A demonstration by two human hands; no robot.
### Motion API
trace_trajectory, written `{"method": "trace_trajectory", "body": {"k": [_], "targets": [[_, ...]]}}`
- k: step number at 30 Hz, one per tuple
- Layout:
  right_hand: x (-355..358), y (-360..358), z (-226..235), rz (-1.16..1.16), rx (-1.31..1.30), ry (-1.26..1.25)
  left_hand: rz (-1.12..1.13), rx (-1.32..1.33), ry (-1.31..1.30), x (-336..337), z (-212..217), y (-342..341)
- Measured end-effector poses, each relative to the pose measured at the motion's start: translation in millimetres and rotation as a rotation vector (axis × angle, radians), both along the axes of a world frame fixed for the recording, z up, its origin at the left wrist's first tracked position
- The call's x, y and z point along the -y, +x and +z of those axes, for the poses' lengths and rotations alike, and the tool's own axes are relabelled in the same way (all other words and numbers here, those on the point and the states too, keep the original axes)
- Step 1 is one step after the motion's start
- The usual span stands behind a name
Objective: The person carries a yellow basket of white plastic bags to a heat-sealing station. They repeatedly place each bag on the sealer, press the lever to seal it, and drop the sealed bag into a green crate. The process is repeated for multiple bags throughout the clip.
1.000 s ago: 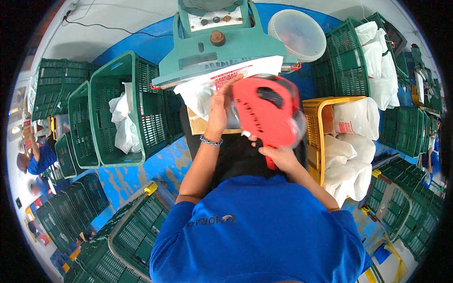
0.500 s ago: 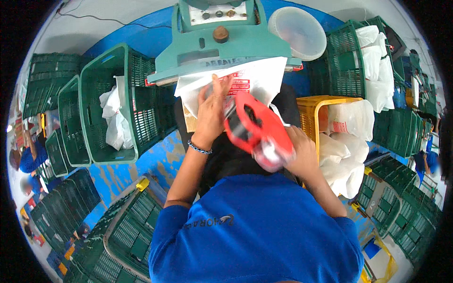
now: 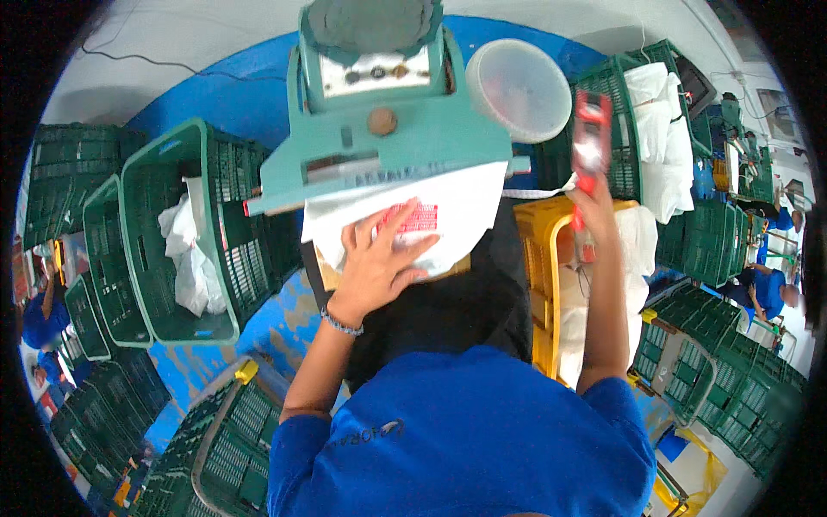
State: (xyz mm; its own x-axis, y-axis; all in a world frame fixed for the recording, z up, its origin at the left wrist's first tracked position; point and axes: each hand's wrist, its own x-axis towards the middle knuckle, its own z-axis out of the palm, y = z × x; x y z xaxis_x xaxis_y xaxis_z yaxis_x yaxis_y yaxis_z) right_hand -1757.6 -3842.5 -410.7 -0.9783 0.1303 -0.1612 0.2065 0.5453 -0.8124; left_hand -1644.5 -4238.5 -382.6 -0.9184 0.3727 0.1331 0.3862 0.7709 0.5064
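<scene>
My left hand (image 3: pixel 372 265) lies flat with spread fingers on a white bag (image 3: pixel 461 211) with a red printed block. The bag's far edge reaches the front of a green sealing machine (image 3: pixel 457 142). Out to the right, my right hand (image 3: pixel 596 211) is closed around the handle of a red label gun (image 3: pixel 592 142), held upright and slightly blurred by motion. A narrow white strip (image 3: pixel 543 191) runs from near the gun toward the machine. Below the bag, part of a brown board (image 3: pixel 457 269) shows.
At my right stands a yellow crate (image 3: pixel 544 302) with white bags (image 3: pixel 637 254). Green crates (image 3: pixel 228 293) flank both sides, some holding white bags. A round translucent tub (image 3: pixel 521 90) sits beside the machine. Other people in blue (image 3: pixel 769 289) are in the background.
My right hand has carried the label gun from over the bag out to the right. My left hand has gone from raised beside the bag to lying flat on it.
</scene>
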Motion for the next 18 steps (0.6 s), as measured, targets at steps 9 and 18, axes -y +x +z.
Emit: {"method": "trace_trajectory", "body": {"k": [9, 18], "targets": [[73.5, -145.2, -123.2, -0.193, 0.071, 0.921, 0.05, 0.07, 0.034, 0.5, -6.9, 13.9], [119.2, 31.3, -41.8, -0.213, -0.285, -0.424, 0.771, -0.085, 0.468, 18.0, -38.5, 65.0]]}}
